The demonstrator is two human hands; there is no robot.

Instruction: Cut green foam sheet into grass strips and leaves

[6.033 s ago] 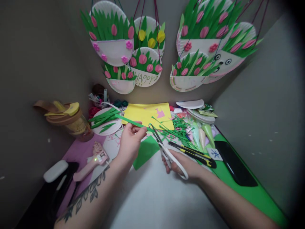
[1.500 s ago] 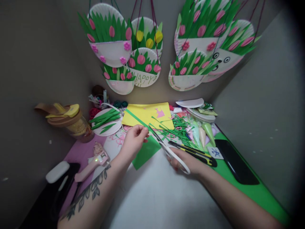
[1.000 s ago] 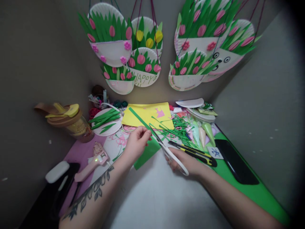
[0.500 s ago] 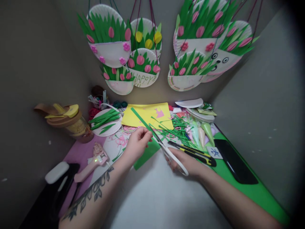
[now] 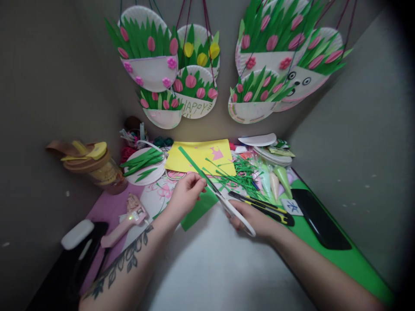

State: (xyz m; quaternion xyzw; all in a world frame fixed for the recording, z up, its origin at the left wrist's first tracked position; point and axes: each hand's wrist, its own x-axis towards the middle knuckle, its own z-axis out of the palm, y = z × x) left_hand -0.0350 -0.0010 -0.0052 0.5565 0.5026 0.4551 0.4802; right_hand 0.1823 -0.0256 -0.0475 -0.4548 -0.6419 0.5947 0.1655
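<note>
My left hand (image 5: 188, 192) pinches a narrow green paper strip (image 5: 188, 157) that slants up and away from the fingertips. In my right hand (image 5: 248, 216) are scissors (image 5: 238, 218) with white handles; their blades point toward the left fingertips and lie along the strip. How far apart the blades are is hard to make out. Under the two hands lies a larger piece of green paper (image 5: 197, 212) on the white work surface (image 5: 207, 268). Thin green offcuts (image 5: 244, 172) are heaped just beyond the scissors.
Behind the hands lies a yellow sheet (image 5: 194, 151). On the left are a plate (image 5: 152, 172) with green leaf strips, a pink glue gun (image 5: 129, 220) and a lidded cup (image 5: 100, 168). To the right lie cutter knives (image 5: 266, 207) and a black phone (image 5: 319, 220). Paper-plate flower baskets (image 5: 152, 71) hang above.
The scissors blades have come closer together along the green strip. Both hands have shifted very slightly; the strip keeps its slant.
</note>
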